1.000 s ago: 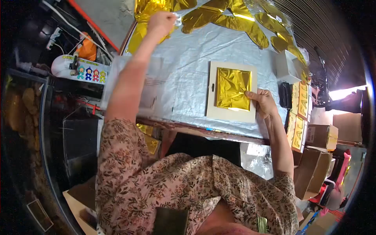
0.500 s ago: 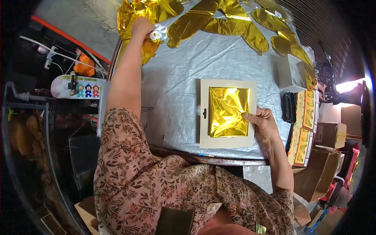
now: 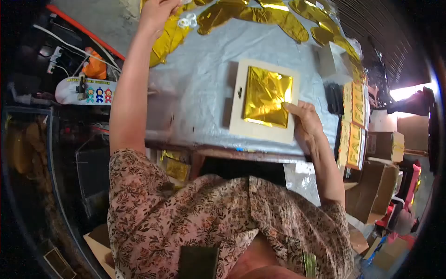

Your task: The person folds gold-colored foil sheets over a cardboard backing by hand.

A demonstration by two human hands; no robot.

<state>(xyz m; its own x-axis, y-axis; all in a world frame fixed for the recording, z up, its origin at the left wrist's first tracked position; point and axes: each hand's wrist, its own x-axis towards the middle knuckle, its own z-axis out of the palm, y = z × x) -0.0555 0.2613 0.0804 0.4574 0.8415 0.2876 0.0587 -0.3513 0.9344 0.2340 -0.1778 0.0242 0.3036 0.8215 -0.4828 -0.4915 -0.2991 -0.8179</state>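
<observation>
My right hand [image 3: 306,120] grips the right edge of a pale card [image 3: 238,114], thumb on top. A folded gold foil packet [image 3: 268,96] lies against the card's face, with a small dark hanging slot beside it. My left hand [image 3: 159,15] reaches to the far left of the table, over crumpled gold foil [image 3: 169,44]. Its fingers are bent together at the frame's top edge, and what they hold is too unclear to tell. Just right of it are white rings [image 3: 187,20].
Gold foil shapes [image 3: 274,18] spread along the far side of the silvery table cover [image 3: 195,88]. At the right are an open white box [image 3: 333,63], a black object [image 3: 334,98] and yellow boxes [image 3: 355,116]. A skateboard [image 3: 69,90] is at the left.
My left hand has moved up towards the frame's top edge. The table, card and packet now appear higher, the card slightly tilted, and more of the space below the table edge shows.
</observation>
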